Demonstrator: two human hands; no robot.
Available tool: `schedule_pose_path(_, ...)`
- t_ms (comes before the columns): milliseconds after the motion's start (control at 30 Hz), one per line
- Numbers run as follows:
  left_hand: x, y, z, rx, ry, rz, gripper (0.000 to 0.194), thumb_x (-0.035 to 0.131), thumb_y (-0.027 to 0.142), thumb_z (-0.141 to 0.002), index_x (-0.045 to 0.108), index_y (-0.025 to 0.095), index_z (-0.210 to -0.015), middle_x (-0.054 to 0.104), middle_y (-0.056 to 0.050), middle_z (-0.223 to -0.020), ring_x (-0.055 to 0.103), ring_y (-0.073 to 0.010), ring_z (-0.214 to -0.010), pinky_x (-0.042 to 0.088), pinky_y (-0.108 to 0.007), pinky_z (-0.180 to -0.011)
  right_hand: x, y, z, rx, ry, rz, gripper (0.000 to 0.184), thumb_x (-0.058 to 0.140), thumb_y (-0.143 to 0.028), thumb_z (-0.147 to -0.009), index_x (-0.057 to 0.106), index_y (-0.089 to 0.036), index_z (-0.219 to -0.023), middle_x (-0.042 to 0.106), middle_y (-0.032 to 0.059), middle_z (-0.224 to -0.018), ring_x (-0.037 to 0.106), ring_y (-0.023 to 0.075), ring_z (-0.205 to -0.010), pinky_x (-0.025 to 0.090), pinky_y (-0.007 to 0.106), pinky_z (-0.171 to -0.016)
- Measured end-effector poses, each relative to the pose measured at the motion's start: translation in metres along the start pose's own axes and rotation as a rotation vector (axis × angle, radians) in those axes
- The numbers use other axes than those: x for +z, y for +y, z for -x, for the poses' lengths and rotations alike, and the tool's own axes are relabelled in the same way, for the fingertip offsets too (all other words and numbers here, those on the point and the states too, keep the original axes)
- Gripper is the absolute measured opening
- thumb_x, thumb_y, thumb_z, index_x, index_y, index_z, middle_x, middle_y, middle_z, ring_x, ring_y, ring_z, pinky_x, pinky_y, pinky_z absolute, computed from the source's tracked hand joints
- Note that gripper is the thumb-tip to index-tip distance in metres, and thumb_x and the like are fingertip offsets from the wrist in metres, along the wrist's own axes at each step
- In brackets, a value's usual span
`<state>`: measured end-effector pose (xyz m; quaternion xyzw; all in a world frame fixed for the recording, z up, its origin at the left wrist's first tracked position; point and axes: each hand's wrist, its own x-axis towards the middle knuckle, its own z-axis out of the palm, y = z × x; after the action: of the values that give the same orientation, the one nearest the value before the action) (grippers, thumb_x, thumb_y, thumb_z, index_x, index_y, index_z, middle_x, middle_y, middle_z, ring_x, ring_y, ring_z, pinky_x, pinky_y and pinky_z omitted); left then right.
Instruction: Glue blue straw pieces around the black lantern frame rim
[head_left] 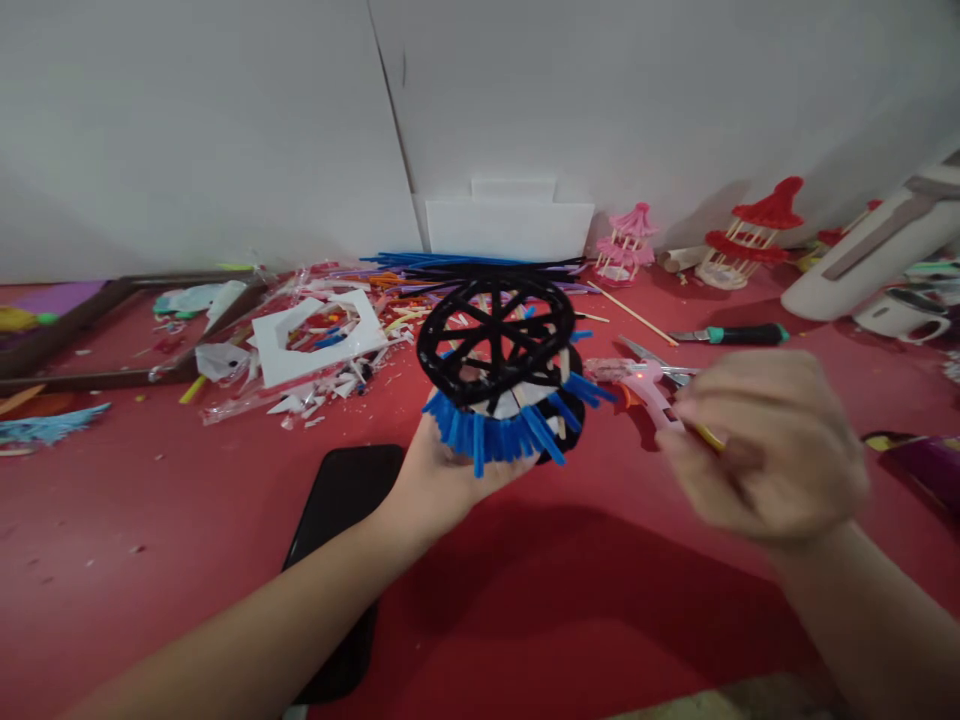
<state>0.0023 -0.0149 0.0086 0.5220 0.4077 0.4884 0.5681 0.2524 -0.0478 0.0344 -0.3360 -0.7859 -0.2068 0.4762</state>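
Note:
My left hand (442,465) is closed around the underside of a pipe-cleaner model (495,320) and lifts it over the table. The model has a black spoked ring on top, a fringe of short blue pipe cleaners below it, and another black part lower down at the right. To the right of the model, my right hand (765,450) is raised with its fingers pinched together, blurred by motion. A thin yellow piece (709,437) shows between these fingers; its kind is unclear. Behind that hand lies a pink glue gun (649,390), close to the scissors (637,350).
A black phone (337,510) lies under my left forearm. White foam board (289,345) and scraps litter the left. Black and blue pipe cleaners (420,262) lie at the back. Further right are a utility knife (739,334), pink (628,245) and red (750,240) pagoda models, and a mug (904,316).

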Motion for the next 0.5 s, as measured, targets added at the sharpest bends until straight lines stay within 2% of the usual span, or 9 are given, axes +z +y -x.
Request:
schedule_pose_path(33, 0.000, -0.002, -0.001, -0.007, 0.026, 0.035, 0.042, 0.098, 0.033, -0.061, 0.075, 0.022, -0.094, 0.084, -0.006, -0.099, 0.081, -0.0299, -0.096, 0.066, -0.046, -0.092, -0.001, 0.007, 0.000, 0.082, -0.028, 0.030, 0.012, 0.069, -0.015, -0.086, 0.064, -0.023, -0.094, 0.065, 0.0012, -0.082, 0.061, 0.0184, -0.075, 0.052, 0.036, -0.072)
schedule_pose_path(67, -0.001, -0.004, -0.003, -0.007, 0.036, 0.065, 0.041, 0.098, 0.031, -0.064, 0.076, 0.023, -0.098, 0.084, -0.005, -0.103, 0.080, -0.0287, -0.101, 0.066, -0.043, -0.095, -0.002, 0.014, 0.001, 0.168, -0.123, 0.101, 0.007, 0.065, -0.017, -0.087, 0.061, -0.023, -0.088, 0.063, 0.0008, -0.076, 0.059, 0.0185, -0.071, 0.049, 0.035, -0.068)
schedule_pose_path(100, -0.001, -0.006, -0.005, 0.005, 0.046, 0.098, 0.040, 0.097, 0.028, -0.066, 0.077, 0.024, -0.101, 0.084, -0.004, -0.107, 0.080, -0.0276, -0.104, 0.065, -0.042, -0.097, -0.002, 0.021, 0.002, 0.251, -0.260, 0.178, 0.006, 0.062, -0.020, -0.087, 0.059, -0.023, -0.082, 0.062, 0.0010, -0.072, 0.057, 0.0189, -0.067, 0.046, 0.034, -0.064)
schedule_pose_path(167, -0.002, -0.009, -0.008, 0.043, 0.047, 0.146, 0.036, 0.096, 0.026, -0.069, 0.080, 0.027, -0.102, 0.085, -0.003, -0.109, 0.079, -0.0262, -0.107, 0.064, -0.040, -0.099, -0.002, 0.031, 0.006, 0.451, -0.619, 0.345, 0.011, 0.060, -0.031, -0.085, 0.056, -0.023, -0.079, 0.065, 0.0042, -0.072, 0.060, 0.0219, -0.065, 0.040, 0.034, -0.058)
schedule_pose_path(233, -0.003, -0.010, -0.010, 0.079, 0.022, 0.161, 0.031, 0.094, 0.025, -0.072, 0.081, 0.028, -0.100, 0.085, -0.002, -0.107, 0.080, -0.0257, -0.106, 0.064, -0.040, -0.099, 0.001, 0.036, 0.010, 0.642, -0.929, 0.462, 0.016, 0.059, -0.036, -0.085, 0.058, -0.021, -0.082, 0.072, 0.0111, -0.083, 0.067, 0.0278, -0.072, 0.039, 0.035, -0.058)
schedule_pose_path(267, -0.003, -0.010, -0.010, 0.088, 0.001, 0.160, 0.029, 0.094, 0.024, -0.073, 0.082, 0.028, -0.099, 0.085, -0.002, -0.106, 0.080, -0.0258, -0.106, 0.065, -0.040, -0.099, 0.002, 0.037, 0.012, 0.713, -1.030, 0.497, 0.017, 0.057, -0.036, -0.086, 0.060, -0.019, -0.086, 0.074, 0.0148, -0.090, 0.070, 0.0308, -0.078, 0.039, 0.035, -0.060)
schedule_pose_path(300, -0.003, -0.010, -0.010, 0.090, -0.013, 0.156, 0.028, 0.093, 0.024, -0.074, 0.082, 0.028, -0.099, 0.085, -0.002, -0.107, 0.080, -0.0256, -0.106, 0.065, -0.040, -0.099, 0.004, 0.037, 0.014, 0.763, -1.091, 0.512, 0.017, 0.055, -0.034, -0.088, 0.061, -0.017, -0.089, 0.074, 0.0174, -0.095, 0.071, 0.0331, -0.083, 0.040, 0.036, -0.061)
schedule_pose_path(367, -0.003, -0.010, -0.009, 0.083, -0.005, 0.141, 0.028, 0.093, 0.024, -0.074, 0.083, 0.028, -0.100, 0.085, -0.002, -0.108, 0.080, -0.0252, -0.107, 0.064, -0.039, -0.100, 0.009, 0.037, 0.017, 0.811, -1.116, 0.510, 0.018, 0.051, -0.030, -0.091, 0.062, -0.016, -0.092, 0.075, 0.0195, -0.096, 0.073, 0.0347, -0.086, 0.040, 0.036, -0.062)
schedule_pose_path(500, -0.003, -0.010, -0.009, 0.063, 0.057, 0.144, 0.035, 0.096, 0.025, -0.071, 0.082, 0.028, -0.103, 0.085, -0.003, -0.112, 0.079, -0.0247, -0.109, 0.064, -0.036, -0.100, 0.019, 0.041, 0.024, 0.837, -1.029, 0.488, 0.017, 0.048, -0.026, -0.093, 0.061, -0.015, -0.093, 0.073, 0.0196, -0.088, 0.073, 0.0348, -0.084, 0.043, 0.037, -0.065)
